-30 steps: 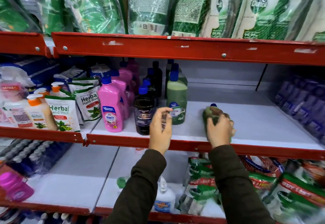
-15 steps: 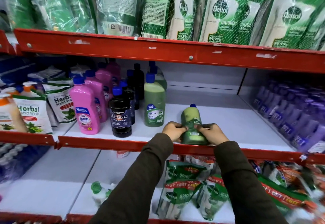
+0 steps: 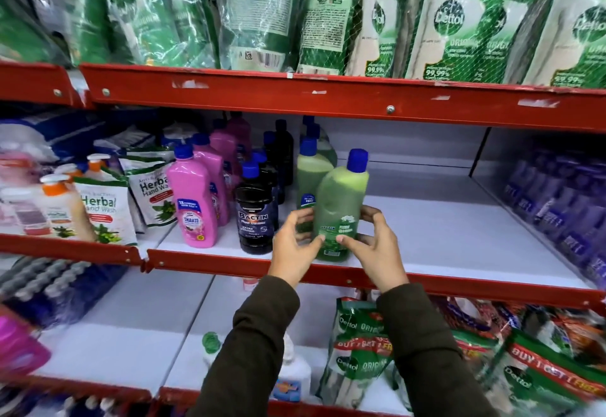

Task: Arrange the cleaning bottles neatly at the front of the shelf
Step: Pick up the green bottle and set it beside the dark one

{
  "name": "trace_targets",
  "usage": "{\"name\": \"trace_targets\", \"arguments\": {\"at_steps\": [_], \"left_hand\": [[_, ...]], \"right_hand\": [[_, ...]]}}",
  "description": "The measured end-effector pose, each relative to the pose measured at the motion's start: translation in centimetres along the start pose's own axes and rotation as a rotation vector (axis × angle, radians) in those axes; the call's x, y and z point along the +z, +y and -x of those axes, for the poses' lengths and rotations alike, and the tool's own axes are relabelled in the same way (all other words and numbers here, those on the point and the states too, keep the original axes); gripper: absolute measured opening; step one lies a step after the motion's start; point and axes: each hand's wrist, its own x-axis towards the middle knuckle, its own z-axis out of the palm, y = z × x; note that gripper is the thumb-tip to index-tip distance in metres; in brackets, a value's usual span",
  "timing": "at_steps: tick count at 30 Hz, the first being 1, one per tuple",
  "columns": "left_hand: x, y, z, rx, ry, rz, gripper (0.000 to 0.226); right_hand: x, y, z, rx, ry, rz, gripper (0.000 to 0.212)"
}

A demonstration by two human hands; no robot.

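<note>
At the far left of the middle shelf, herbal hand wash pouches and pump bottles are seen. To their right a row of pink bottles runs from near to far, followed by a black Bactin bottle near the front edge with more dark bottles behind it. A green bottle with a blue cap stands just right of these. The left hand is held partly open, its fingertips touching the label of a second green bottle, which is tilted slightly right at the shelf front. The right hand is likewise loosely curled against that bottle's other side. Purple bottles are blurred at the far right.
</note>
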Motion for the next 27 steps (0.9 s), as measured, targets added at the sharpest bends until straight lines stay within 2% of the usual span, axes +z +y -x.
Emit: {"name": "trace_targets", "arguments": {"at_steps": [8,12,15,18,24,27], "left_hand": [[-2.9,-1.2,0.0,0.004,0.026,-0.061,0.048],[-2.8,-1.7,0.0,0.041,0.059,-0.076,0.030],[-2.8,-1.7,-0.1,0.047,0.105,-0.071,0.027],[-2.7,-1.6,0.0,0.034,0.112,-0.083,0.024],[-3.5,-1.1,-0.4,0.050,-0.059,-0.135,0.010],[-3.8,-1.1,-0.3,0.038,-0.135,-0.160,0.016]], "right_hand": [[4.0,0.3,0.3,0.024,0.022,-0.032,0.057],[4.1,0.5,0.6,0.031,0.096,-0.007,0.058],[4.3,1.2,1.0,0.008,0.158,-0.001,0.044],[4.5,1.7,1.0,-0.008,0.149,0.074,0.032],[4.1,1.3,0.6,0.024,-0.104,0.059,0.070],[4.3,1.0,0.3,0.002,-0.096,0.133,0.072]]}}
